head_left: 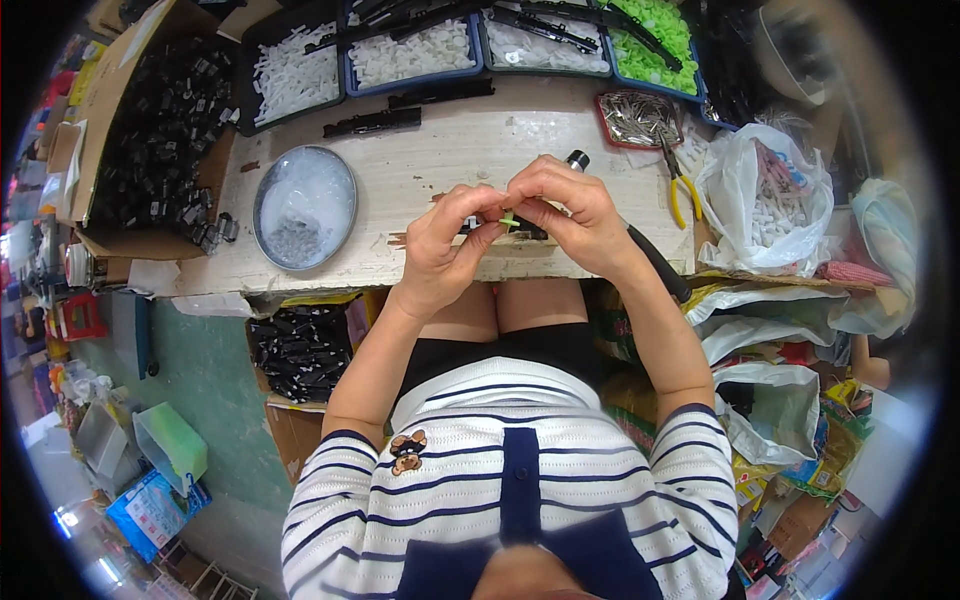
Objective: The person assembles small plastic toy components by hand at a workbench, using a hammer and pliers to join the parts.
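My left hand (447, 238) and my right hand (572, 218) meet over the near edge of the bench, fingertips pinched together. Between them is a small light-green plastic part (509, 221), mostly covered by the fingers. Just behind and below the fingertips a black piece (532, 231) shows in part; whether it touches the hands I cannot tell. Beyond my right hand pokes the silver-and-black end of a rod-like tool (578, 160). A thick black handle (660, 266) emerges beside my right forearm and slants over the bench edge.
A round metal dish (305, 208) of whitish grease-like stuff sits left, beside a carton (105, 150) of black parts. Trays of white parts (412, 55) and green parts (655, 50) line the back. Yellow-handled pliers (684, 200) lie right, near a tray of metal pins (640, 120).
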